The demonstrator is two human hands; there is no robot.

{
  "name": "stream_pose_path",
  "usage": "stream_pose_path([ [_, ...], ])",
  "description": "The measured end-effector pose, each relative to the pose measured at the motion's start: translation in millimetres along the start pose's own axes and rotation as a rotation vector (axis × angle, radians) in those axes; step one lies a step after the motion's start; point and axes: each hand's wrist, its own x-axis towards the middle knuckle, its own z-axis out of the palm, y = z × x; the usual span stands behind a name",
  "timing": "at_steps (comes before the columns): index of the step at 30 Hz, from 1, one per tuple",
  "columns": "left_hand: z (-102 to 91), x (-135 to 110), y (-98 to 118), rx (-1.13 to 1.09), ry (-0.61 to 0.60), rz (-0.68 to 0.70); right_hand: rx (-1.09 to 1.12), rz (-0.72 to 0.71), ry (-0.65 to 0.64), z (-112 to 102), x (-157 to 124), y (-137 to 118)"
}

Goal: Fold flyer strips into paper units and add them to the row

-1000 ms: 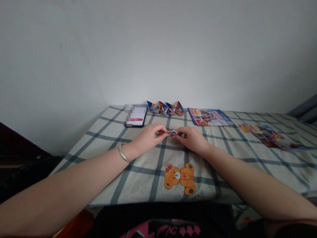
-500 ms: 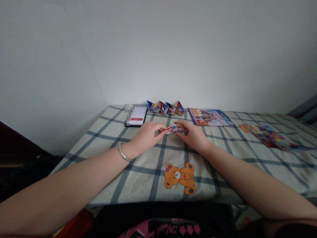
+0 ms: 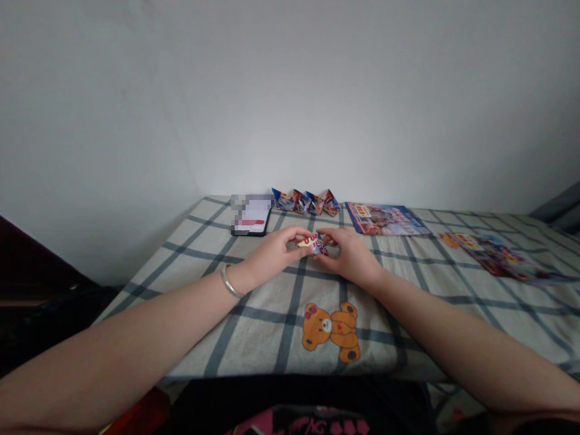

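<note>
Folded paper (image 3: 312, 244) in red, white and blue; cloth (image 3: 254, 338) off-white with grey-blue checks; printed bear (image 3: 344, 332) orange

a person's bare left arm (image 3: 149, 335) and right arm (image 3: 453, 320) angle in from the frame's lower corners, left hand (image 3: 274, 249) and right hand (image 3: 356, 257) facing each other near centre, both curled into pinches.
</note>
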Motion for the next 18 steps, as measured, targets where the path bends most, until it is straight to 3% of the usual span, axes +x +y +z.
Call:
stream_pose_path([
  [5, 1.0, 1.8, 0.9, 0.045, 0.022, 0.063, 0.101, 0.107, -0.06, 0.3, 0.7, -1.0],
  [18, 2.9, 0.0, -1.8, 0.111, 0.035, 0.179, 0.401, 0.097, -0.119, 1.4, -1.9, 2.6],
])
